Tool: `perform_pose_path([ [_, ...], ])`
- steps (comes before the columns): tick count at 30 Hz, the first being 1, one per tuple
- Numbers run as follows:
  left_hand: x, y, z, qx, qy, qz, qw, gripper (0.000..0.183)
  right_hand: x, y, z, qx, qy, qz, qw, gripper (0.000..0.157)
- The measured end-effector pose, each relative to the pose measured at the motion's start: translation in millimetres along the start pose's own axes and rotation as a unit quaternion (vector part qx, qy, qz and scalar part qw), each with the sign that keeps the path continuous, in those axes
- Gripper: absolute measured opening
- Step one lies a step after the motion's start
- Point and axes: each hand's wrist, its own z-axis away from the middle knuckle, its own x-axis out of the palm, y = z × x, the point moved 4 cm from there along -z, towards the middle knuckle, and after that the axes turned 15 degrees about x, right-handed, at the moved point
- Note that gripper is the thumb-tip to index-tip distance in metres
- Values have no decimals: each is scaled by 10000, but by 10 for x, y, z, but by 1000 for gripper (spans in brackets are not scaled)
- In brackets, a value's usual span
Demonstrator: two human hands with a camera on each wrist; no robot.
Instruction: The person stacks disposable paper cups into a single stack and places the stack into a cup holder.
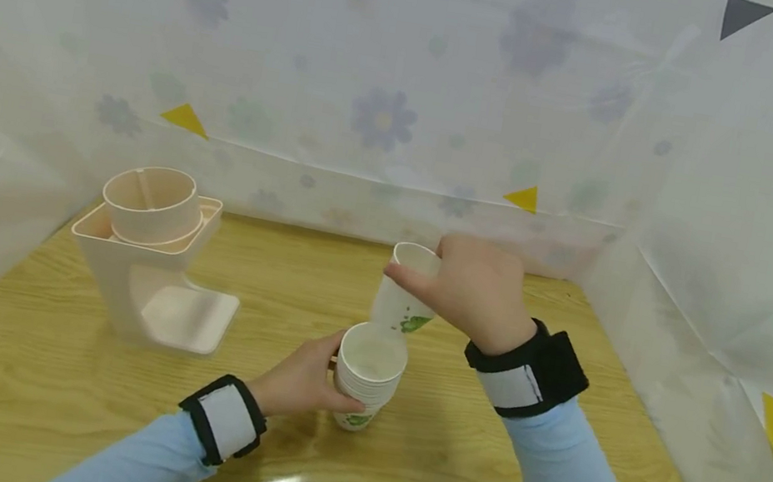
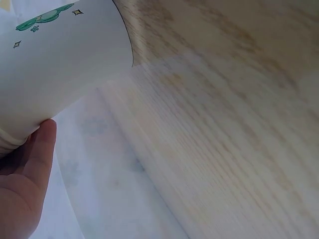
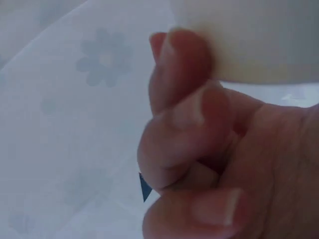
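Observation:
A stack of nested white paper cups [image 1: 369, 369] with a green print is near the middle of the wooden table. My left hand [image 1: 304, 380] grips it from the left, thumb in front; in the left wrist view the stack [image 2: 65, 64] leans across the upper left corner above the fingers [image 2: 30, 189]. Just above the stack, my right hand [image 1: 477, 289] holds a single paper cup [image 1: 395, 301] near its rim, slightly tilted. Seen from the right wrist, the curled fingers [image 3: 184, 109] press against the pale wall of that cup [image 3: 264, 40]. Its base comes close to the stack's opening; whether they touch I cannot tell.
On the left of the table [image 1: 471, 474] stands a cream plastic holder [image 1: 123, 275] with a round cup-like part [image 1: 155, 217] in its top and a flat foot [image 1: 192, 320]. White flowered sheeting [image 1: 384, 64] encloses the back and both sides.

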Motion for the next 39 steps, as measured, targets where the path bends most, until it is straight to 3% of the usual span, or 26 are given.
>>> perform_pose_path([
  [4,0,-7,3,-18,-31,-19,10000,78,-69,-117,143,-370,183,116,9991,63],
  [11,-18,-15,27,-101,13,23,9999,74,41,-271,264,-883,331,375,9948,65],
  [20,11,-32,-16,-186,-104,-35,9998,73,250,-357,341,-1114,812,865,9867,73],
  [28,25,-46,-35,-244,-34,120,9996,71,394,-421,413,-1255,928,1464,9768,77],
  [33,27,-31,-85,14,-2,92,10000,66,416,-422,448,-1429,1039,1468,9733,77],
  [39,28,-17,-109,32,-36,101,9999,67,431,-417,454,-1517,1100,1481,9711,77],
])
